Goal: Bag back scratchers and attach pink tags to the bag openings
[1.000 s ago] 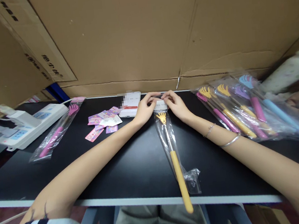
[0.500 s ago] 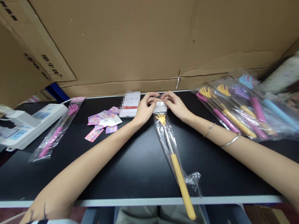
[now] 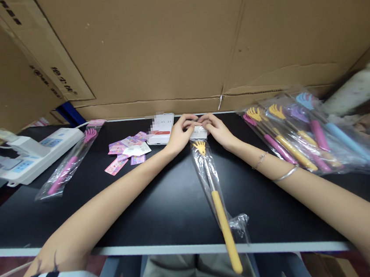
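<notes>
A yellow back scratcher (image 3: 226, 229) with a hand-shaped head lies in a clear plastic bag (image 3: 198, 168) in the middle of the table, its handle end jutting past the front edge. At the bag's far end is a small white card (image 3: 199, 132). My left hand (image 3: 184, 132) is closed on the card's left side, fingers curled over the top. From the other side my right hand (image 3: 216, 130) closes on the same card, and the fingertips of both hands nearly meet. Whether the card sits inside the bag is hard to make out.
Several small printed cards (image 3: 136, 149) lie left of centre beside a phone (image 3: 161, 134). Farther left are a bagged pink back scratcher (image 3: 65, 173) and a white power strip (image 3: 41, 155). Several bagged back scratchers (image 3: 287, 141) are at right. A cardboard wall (image 3: 149, 45) stands behind.
Both hands stay at the card with only slight finger movement. The back scratcher and its bag have barely shifted.
</notes>
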### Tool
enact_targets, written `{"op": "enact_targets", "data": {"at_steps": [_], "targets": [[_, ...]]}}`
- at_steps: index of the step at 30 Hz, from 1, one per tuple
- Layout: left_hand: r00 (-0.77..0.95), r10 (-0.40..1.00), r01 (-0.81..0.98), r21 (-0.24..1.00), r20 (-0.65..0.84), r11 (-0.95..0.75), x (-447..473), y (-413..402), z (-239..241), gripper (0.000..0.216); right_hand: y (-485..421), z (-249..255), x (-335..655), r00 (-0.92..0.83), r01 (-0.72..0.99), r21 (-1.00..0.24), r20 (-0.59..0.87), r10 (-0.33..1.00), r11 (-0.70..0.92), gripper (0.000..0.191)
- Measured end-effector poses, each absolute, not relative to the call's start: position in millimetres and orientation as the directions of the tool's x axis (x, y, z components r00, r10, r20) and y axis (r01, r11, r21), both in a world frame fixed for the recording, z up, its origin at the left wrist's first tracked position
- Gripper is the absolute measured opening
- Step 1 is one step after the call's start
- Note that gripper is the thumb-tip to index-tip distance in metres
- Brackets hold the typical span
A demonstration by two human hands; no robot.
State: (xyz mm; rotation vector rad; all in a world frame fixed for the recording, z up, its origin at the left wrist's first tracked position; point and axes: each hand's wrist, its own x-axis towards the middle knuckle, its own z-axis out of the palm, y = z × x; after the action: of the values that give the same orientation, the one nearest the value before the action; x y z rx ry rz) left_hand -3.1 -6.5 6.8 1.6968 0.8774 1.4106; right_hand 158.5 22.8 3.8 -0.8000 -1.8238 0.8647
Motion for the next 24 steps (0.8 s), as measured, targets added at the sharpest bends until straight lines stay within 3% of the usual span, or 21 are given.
{"op": "enact_targets", "data": {"at_steps": [24], "targets": [[0.132, 0.873, 0.021, 0.879, 0.470, -0.477, -2.5, -6.2, 6.7, 0.016, 20.9, 5.1, 157.3, -0.352, 0.088, -0.852, 0.458, 0.816, 0.516, 0.013]]}}
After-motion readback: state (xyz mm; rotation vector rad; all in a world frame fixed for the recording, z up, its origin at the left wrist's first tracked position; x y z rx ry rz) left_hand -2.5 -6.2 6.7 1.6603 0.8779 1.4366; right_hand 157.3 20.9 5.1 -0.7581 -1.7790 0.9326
